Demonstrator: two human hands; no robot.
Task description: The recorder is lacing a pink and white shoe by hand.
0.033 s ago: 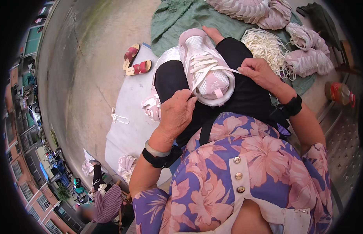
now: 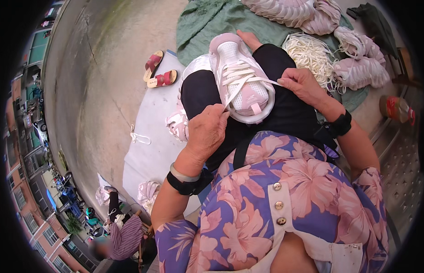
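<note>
A pink and white sneaker rests on my lap between my black-trousered thighs, its toe pointing away and its heel toward me. White laces run criss-cross over its tongue, and the two ends cross near the ankle opening. With thumb and fingers closed, my left hand pinches one lace end just left of the heel. My right hand pinches the other end, drawn out to the right above my thigh. Both lace ends look taut.
A heap of loose cream laces and bundled pink-white shoe uppers lie on green cloth. Red sandals stand beside a pale sheet at the left. A plastic bottle is at the right; another person sits lower left.
</note>
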